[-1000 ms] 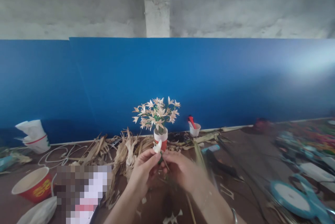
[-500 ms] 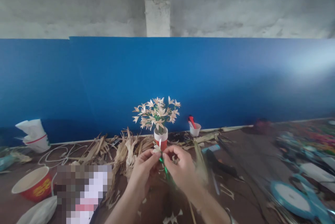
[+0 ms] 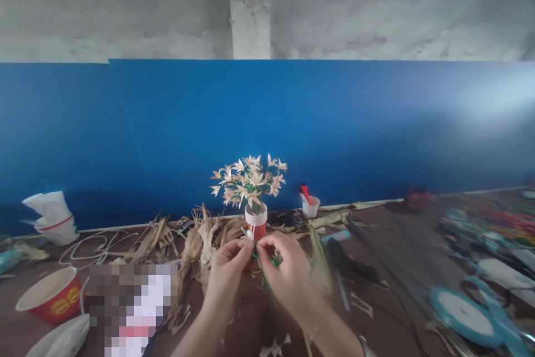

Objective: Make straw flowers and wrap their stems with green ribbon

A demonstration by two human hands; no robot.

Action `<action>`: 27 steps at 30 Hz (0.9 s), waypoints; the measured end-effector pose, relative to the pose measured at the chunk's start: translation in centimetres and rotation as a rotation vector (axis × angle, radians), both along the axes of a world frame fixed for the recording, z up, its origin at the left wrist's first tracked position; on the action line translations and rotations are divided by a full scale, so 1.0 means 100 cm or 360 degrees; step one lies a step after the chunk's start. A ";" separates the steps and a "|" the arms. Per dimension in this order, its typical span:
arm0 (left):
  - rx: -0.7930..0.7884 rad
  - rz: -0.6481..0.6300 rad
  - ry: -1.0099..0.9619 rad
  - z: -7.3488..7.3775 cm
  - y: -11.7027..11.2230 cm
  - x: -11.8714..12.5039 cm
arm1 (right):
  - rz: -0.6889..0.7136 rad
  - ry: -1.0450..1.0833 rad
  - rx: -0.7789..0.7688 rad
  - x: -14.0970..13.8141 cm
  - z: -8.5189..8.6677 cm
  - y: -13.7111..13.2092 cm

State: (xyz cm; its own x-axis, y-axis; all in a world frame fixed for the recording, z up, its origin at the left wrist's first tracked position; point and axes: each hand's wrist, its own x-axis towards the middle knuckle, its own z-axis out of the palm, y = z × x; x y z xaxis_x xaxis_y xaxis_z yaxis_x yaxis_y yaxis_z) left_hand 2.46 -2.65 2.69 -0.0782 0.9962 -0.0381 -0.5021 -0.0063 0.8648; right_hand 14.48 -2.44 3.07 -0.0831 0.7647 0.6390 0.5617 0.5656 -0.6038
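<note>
White flower, just one, sat before one orange-and-white pot holding a bunch of pale blooms, while one small white tub to the pot's right held a red object. The left hand pinched the flower near its base; the right hand's thumb and forefinger pressed together alongside, near a green strip, their hold unclear.

1 white flower in left grip, green strip at right grip, potted blossoms behind
</note>
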 end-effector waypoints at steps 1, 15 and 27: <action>0.0002 0.0004 0.0014 0.001 0.000 0.000 | 0.0017 0.0062 -0.0058 0.000 0.001 0.000; 0.0125 0.0047 0.0110 -0.004 0.001 -0.004 | 0.0725 0.1166 -0.1306 0.003 0.009 0.008; 0.0232 -0.0182 0.0110 0.000 -0.002 -0.008 | 0.1534 0.1738 -0.2191 0.013 -0.012 0.019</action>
State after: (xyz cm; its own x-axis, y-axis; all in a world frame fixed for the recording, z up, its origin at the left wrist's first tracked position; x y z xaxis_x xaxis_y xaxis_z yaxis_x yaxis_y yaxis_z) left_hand 1.68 -2.90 2.66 0.0386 0.9933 0.1090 -0.4462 -0.0805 0.8913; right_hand 15.78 -0.49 1.88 -0.7446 0.6453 -0.1705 -0.4224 -0.6535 -0.6281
